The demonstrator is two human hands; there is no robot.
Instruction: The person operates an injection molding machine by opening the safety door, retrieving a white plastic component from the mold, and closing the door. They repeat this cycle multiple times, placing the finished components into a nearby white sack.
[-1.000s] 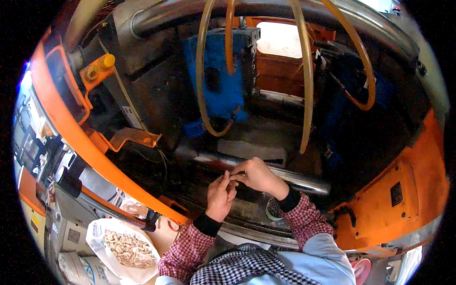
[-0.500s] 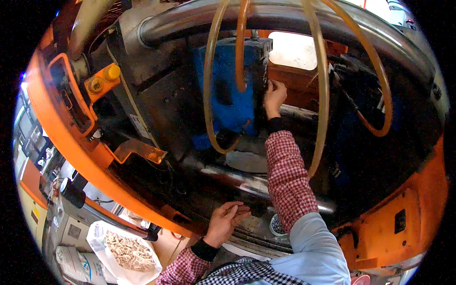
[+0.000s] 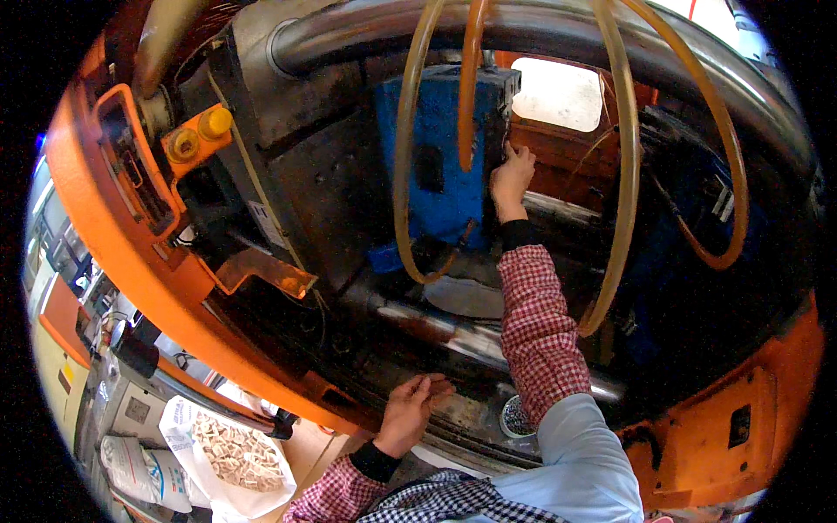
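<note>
My right hand [image 3: 513, 181] is stretched far into the machine, beside the dark right-hand face of a blue mould block [image 3: 445, 200]. Its fingers are bent and drawn together at that face; whatever is between them is too small to make out. Low in front of the machine bed, my left hand [image 3: 408, 414] hangs with its fingers extended and nothing in it. Close to my right forearm stands a small round tub [image 3: 517, 417] of dark granules. Amber hoses [image 3: 626, 174] loop down on both sides of my right hand.
A polished bar [image 3: 453, 340] crosses below the block, and a thicker one [image 3: 384, 44] passes above. An orange frame [image 3: 218, 349] curves along the left, carrying a yellow button [image 3: 214, 123]. A white sack [image 3: 185, 418] of beige pieces stands at lower left.
The view has shifted, so the block and hoses appear farther right. My right hand stays by the block's face, its fingers a little differently bent. My left hand has hardly moved.
</note>
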